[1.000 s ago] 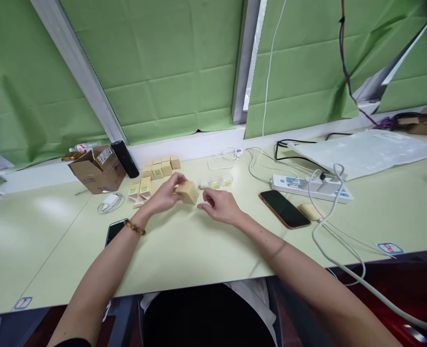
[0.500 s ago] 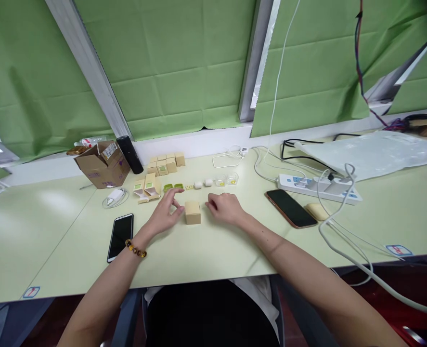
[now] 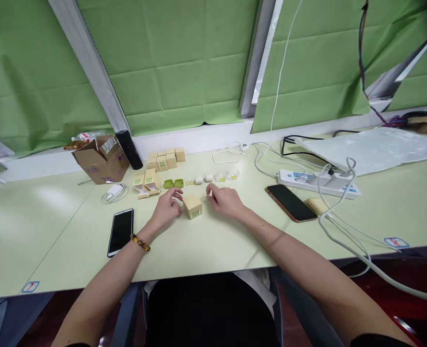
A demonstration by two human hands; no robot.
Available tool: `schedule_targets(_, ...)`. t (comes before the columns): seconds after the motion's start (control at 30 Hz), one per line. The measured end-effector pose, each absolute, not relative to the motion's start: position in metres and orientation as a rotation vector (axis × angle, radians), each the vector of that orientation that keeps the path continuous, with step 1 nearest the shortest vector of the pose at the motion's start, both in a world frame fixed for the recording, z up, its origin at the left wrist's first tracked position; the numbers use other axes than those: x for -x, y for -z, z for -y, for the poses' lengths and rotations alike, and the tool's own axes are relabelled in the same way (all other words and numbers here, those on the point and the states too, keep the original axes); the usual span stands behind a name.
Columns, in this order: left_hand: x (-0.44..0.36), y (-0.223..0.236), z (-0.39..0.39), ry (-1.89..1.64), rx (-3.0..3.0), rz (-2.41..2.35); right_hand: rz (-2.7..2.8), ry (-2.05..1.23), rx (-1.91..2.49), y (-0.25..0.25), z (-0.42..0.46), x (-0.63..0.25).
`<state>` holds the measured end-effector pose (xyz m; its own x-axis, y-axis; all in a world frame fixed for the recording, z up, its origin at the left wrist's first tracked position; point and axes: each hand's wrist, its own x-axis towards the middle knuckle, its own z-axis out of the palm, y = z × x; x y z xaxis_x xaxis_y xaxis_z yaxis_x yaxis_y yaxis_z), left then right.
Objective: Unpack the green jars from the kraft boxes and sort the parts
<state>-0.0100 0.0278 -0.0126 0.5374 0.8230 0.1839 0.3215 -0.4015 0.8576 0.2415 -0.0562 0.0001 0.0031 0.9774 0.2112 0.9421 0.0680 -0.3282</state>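
Note:
A small cardboard box (image 3: 192,207) stands on the table between my hands, turned at an angle, with a pale green square on its front. My left hand (image 3: 167,208) is just left of it, fingers apart and slightly bent; whether a fingertip touches the box I cannot tell. To its right, my right hand (image 3: 225,199) rests near the table with fingers loosely curled, holding nothing visible. Behind the box runs a row of small parts: green trays (image 3: 173,183), tiny yellow pieces (image 3: 189,182), white cylinders (image 3: 198,180) and clear containers (image 3: 226,176).
Two opened small boxes (image 3: 146,182) and a cluster of several closed ones (image 3: 167,160) stand at back left. A phone (image 3: 121,232) lies left, another phone (image 3: 291,203) right. Beyond are a power strip (image 3: 317,183), cables, a carton (image 3: 103,161) and a black cylinder (image 3: 129,150).
The small box has turned, so its green-marked side now faces front right. My right hand's curl has loosened slightly; my left hand stays close beside the box.

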Motion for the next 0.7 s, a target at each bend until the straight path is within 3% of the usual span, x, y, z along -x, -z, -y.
schedule_targets(0.17, 0.012, 0.013, -0.033, -0.818, -2.098, -0.975, 1.835, -0.135, 1.843, 0.002, 0.054, -0.249)
schedule_targets(0.47, 0.008, 0.011, -0.023, -0.66, -2.138, -0.83, 2.062, -0.231, 1.53, 0.003, 0.073, -0.217)
schedule_targets(0.6, 0.004, 0.01, -0.014, -0.56, -2.217, -0.913, 1.997, -0.4, 1.393, 0.014, 0.067, -0.218)
schedule_targets(0.7, 0.001, 0.008, -0.005, -0.684, -2.261, -0.938, 1.854, -0.568, 1.244, 0.019, 0.062, -0.223)
